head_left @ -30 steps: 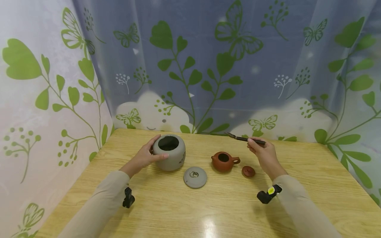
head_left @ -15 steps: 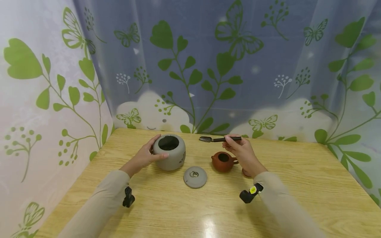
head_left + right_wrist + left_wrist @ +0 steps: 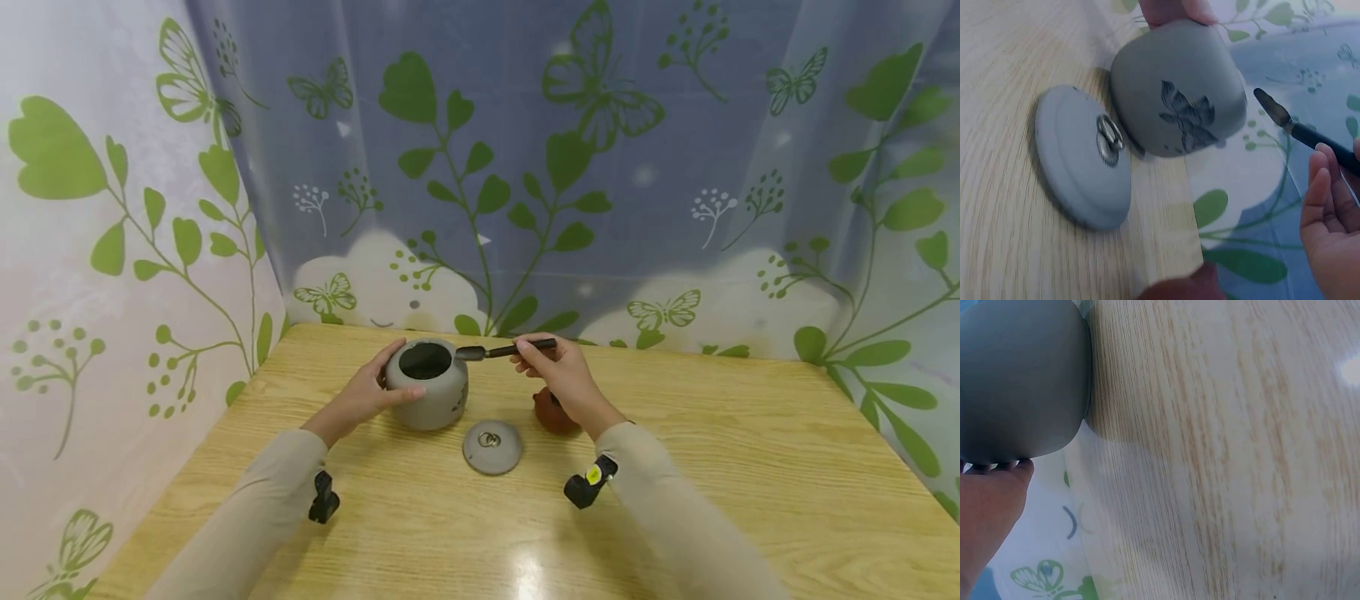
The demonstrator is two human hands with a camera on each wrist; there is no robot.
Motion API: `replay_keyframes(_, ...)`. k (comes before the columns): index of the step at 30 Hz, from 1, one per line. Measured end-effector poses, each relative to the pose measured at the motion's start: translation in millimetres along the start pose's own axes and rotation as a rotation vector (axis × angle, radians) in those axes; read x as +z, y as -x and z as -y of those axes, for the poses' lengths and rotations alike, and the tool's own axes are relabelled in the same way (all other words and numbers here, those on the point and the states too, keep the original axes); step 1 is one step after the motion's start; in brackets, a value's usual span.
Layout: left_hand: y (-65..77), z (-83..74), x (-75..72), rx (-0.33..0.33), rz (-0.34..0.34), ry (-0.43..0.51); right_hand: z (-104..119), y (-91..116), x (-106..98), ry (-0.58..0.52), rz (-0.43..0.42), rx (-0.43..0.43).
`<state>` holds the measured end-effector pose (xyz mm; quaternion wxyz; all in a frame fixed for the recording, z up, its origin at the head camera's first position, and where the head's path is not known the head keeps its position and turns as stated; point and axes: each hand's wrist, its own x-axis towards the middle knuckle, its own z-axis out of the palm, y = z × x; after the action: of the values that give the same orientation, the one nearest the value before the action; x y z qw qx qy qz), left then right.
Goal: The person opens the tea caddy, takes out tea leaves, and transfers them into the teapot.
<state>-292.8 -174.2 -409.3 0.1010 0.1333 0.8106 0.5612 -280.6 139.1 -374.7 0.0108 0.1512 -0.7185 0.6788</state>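
Note:
A round grey jar [image 3: 429,406] stands uncovered on the table, a dark flower motif [image 3: 1188,115] on its side in the right wrist view. My left hand [image 3: 365,394] grips it from the left, thumb across the front near the rim. Between the fingers of my right hand [image 3: 558,372] is the dark handle of a small tea scoop [image 3: 498,351]. The scoop's tip is level with the jar's right rim; whether it touches cannot be told. In front of the jar lies its grey lid [image 3: 492,454] with metal rings on top. What the jar contains is too dark to see.
A reddish-brown clay teapot [image 3: 553,414] stands right of the lid, partly hidden by my right hand and forearm. The wooden table [image 3: 420,525] ends at a patterned curtain [image 3: 525,208] behind.
My right hand has moved left with the scoop, from beyond the teapot to the jar's right rim. The teapot's small lid is now hidden by that arm. My left hand keeps its place.

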Motion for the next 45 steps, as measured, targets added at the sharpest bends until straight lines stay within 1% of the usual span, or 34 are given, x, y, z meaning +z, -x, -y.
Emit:
replay_keyframes(5, -0.8, 0.1, -0.1, -0.001, 0.008, 0.004, 3.0, -6.4, 19.0, 0.059, -0.006, -0.015)
replay_keyframes(10, 0.3, -1.7, 0.7, 0.007, 0.005, 0.006, 5.2, -9.7, 37.3, 0.172, -0.004, -0.036)
replay_keyframes(14, 1.9, -2.3, 1.0, 0.009, 0.001, 0.010, 4.2, -13.5, 50.9, 0.295, -0.012, -0.077)
replay_keyframes(17, 2.3, -1.7, 0.9, 0.005, -0.001, 0.004, 2.4, -16.1, 60.6, 0.373, -0.033, -0.121)
replay_keyframes(21, 2.1, -0.4, 0.3, 0.005, -0.001, -0.009, -0.1, -19.1, 71.7, 0.439, -0.058, -0.162)
replay_keyframes(24, 2.5, 0.6, -0.2, 0.007, -0.001, -0.010, -1.0, -20.3, 78.7, 0.487, -0.052, -0.181)
replay_keyframes(29, 2.5, 0.2, 0.3, 0.017, 0.004, -0.004, -2.0, -20.3, 87.4, 0.568, -0.030, -0.182)
replay_keyframes(32, 1.2, -0.7, 0.7, 0.027, 0.004, -0.003, -2.4, -21.1, 90.8, 0.605, -0.045, -0.181)
replay_keyframes(36, 1.2, -1.4, 1.2, 0.028, 0.009, -0.001, -2.3, -23.1, 94.9, 0.674, -0.068, -0.217)
replay_keyframes(40, 2.4, -1.5, 1.5, 0.026, 0.015, 0.000, -2.1, -24.7, 98.5, 0.735, -0.070, -0.241)
replay_keyframes(45, 1.7, 0.0, 1.0, 0.016, 0.007, -0.006, -0.7, -25.9, 100.4, 0.738, -0.028, -0.210)
